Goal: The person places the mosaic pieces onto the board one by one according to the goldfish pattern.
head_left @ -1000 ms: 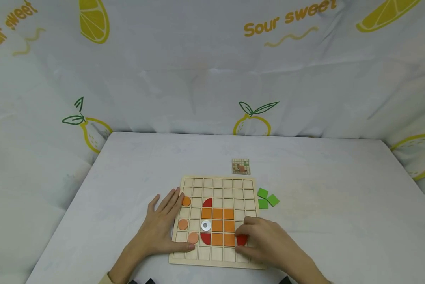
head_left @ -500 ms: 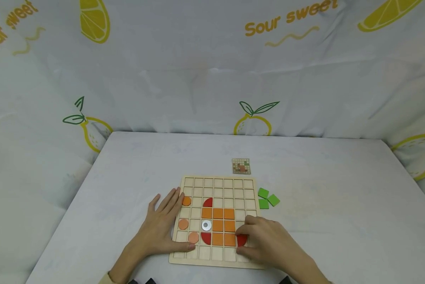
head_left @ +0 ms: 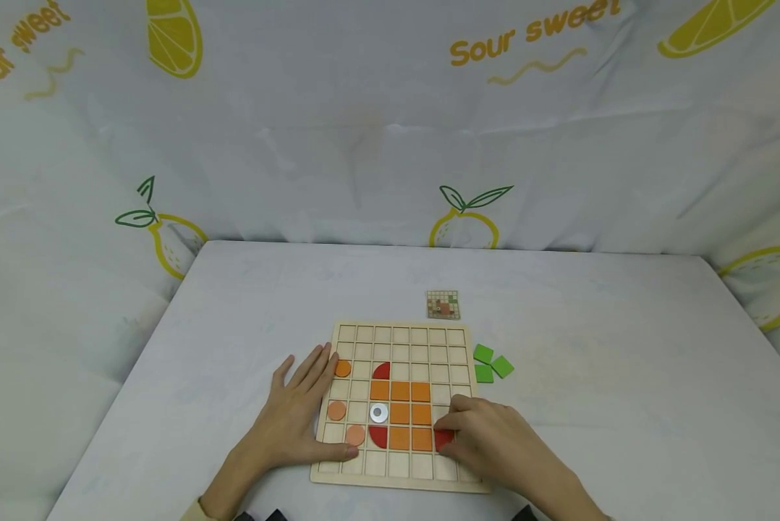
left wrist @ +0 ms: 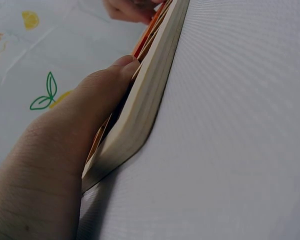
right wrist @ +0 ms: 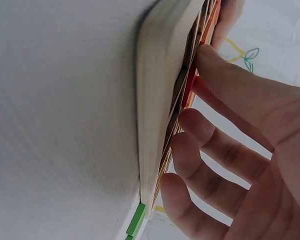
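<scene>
A square wooden grid board (head_left: 377, 469) lies on the white table. My left hand (head_left: 295, 423) rests spread at its left edge, fingers straight and thumb over the lower left cells; in the left wrist view the thumb (left wrist: 97, 90) lies along the board's side. At the board's lower right, my right hand (head_left: 488, 441) pinches a red quarter-circle tile (head_left: 443, 439) between thumb and index finger. That tile (right wrist: 190, 85) sits at the board's surface in the right wrist view, the other fingers loosely curled beside it. Orange square tiles (head_left: 399, 414) fill a block left of it.
Other red quarter tiles (head_left: 378, 437), a white ring-marked disc (head_left: 378, 413) and orange discs (head_left: 336, 410) sit in the grid. Three green square tiles (head_left: 484, 373) lie off the board's right edge. A small pattern card (head_left: 443, 305) lies behind it.
My right thumb has shifted slightly up and right onto the red quarter-circle tile, covering more of it. The left hand stays in place on the board.
</scene>
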Motion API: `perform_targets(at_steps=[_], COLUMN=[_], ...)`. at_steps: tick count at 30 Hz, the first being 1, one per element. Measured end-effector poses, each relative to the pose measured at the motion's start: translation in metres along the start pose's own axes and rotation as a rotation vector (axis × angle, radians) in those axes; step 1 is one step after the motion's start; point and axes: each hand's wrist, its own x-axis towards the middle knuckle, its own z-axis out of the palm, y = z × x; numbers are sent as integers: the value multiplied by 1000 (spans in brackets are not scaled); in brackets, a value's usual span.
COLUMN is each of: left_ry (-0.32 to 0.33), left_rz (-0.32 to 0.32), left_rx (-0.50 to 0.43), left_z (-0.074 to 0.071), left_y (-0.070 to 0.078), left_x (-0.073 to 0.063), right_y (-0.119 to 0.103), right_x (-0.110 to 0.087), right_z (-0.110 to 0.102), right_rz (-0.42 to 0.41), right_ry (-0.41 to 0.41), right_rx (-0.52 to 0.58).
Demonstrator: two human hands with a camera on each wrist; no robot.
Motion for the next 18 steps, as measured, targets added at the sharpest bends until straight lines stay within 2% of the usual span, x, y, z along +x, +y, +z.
perform_targets(at_steps=[9, 15, 18], left_ry=[-2, -11, -11], left_rz=[-1, -8, -12], left_rx=[-12, -16, -12], left_z=[0, 0, -1], left_y=[1, 1, 2], left_x=[0, 1, 0], right_y=[-2, 7, 14], right_x=[3, -1, -1], right_z=[-3, -14, -22], right_rz=[23, 35, 78], right_ry=[-11, 100, 146], right_rx=[21, -2, -26])
